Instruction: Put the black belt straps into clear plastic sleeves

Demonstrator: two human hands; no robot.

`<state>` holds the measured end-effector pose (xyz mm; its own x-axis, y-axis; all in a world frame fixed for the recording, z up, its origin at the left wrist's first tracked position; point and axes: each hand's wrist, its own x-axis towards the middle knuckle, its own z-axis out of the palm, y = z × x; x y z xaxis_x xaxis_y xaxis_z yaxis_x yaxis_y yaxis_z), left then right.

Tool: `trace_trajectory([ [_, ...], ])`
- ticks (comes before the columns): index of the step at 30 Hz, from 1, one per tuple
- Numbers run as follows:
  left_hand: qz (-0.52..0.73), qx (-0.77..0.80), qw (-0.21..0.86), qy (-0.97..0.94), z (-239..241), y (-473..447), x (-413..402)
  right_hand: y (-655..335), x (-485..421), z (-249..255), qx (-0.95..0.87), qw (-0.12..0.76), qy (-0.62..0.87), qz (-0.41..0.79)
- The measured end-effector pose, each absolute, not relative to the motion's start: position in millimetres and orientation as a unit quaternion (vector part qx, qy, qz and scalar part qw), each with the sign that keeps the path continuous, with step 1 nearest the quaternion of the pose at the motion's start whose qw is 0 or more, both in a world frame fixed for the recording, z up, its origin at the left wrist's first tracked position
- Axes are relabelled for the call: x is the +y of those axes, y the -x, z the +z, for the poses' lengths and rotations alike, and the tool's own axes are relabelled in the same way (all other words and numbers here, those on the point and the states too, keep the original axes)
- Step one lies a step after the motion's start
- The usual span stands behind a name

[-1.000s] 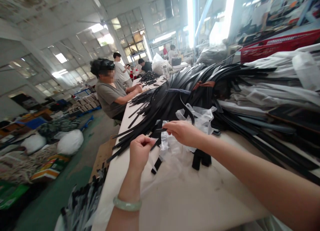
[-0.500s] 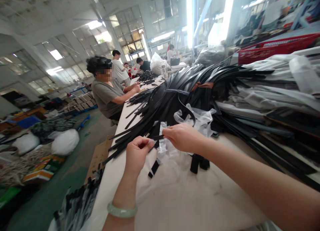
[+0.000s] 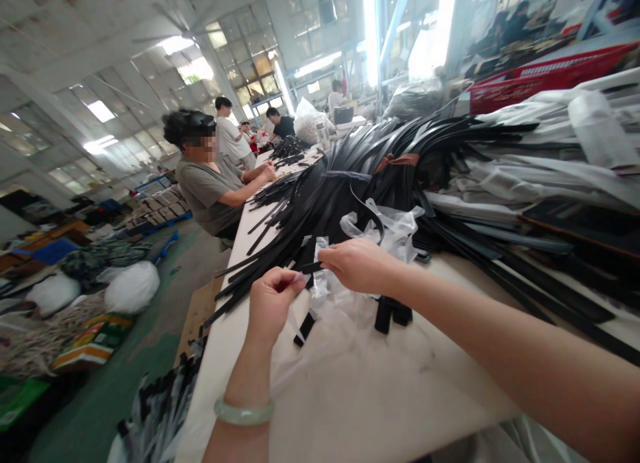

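Note:
My left hand [image 3: 273,301] is closed in a pinch on the end of a black strap [image 3: 304,327] that hangs down onto the table [image 3: 360,396]. Just to the right, my right hand [image 3: 356,265] is closed on the same strap's upper end together with a clear plastic sleeve [image 3: 335,296]. Both hands hover above the table's near part, a finger's width apart. A short folded black piece [image 3: 391,313] lies under my right wrist. A green bangle [image 3: 243,411] circles my left wrist.
A big heap of long black straps [image 3: 370,176] and bagged straps [image 3: 525,183] fills the table's right and far side. A seated person in a grey shirt [image 3: 207,189] works further along; others stand beyond. Sacks [image 3: 131,287] and boxes lie on the floor at left.
My hands have stayed pinched on the strap and plastic, drawing slightly closer together. The view has drifted a little, so everything sits a bit higher and more to the left.

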<state>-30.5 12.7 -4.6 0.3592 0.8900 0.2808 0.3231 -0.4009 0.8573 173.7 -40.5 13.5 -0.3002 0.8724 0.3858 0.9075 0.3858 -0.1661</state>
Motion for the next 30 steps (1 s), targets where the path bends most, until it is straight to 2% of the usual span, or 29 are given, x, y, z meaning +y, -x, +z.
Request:
trace_trajectory([
  [6,0.389,0.414,0.343,-0.748,-2.7,30.8,12.8,-174.9,-40.7,14.5,-0.808,0.204,0.551,-0.033],
  [10,0.387,0.392,0.285,-0.784,-0.1,27.0,11.0,-177.0,-41.7,16.5,-0.832,0.176,0.525,-0.029],
  [17,0.298,0.375,0.188,-0.858,-4.4,16.2,4.0,-166.2,-45.6,12.6,-0.849,0.131,0.508,-0.066],
  [21,0.208,0.358,0.078,-0.907,1.4,26.6,8.8,-161.3,-41.3,8.4,-0.869,0.126,0.474,-0.071],
  [25,0.212,0.413,-0.071,-0.883,8.6,49.1,23.9,-179.1,-29.8,11.3,-0.84,0.128,0.518,-0.098],
  [30,0.238,0.366,-0.096,-0.894,2.6,50.5,25.7,-177.0,-33.9,20.1,-0.819,0.158,0.527,-0.164],
])
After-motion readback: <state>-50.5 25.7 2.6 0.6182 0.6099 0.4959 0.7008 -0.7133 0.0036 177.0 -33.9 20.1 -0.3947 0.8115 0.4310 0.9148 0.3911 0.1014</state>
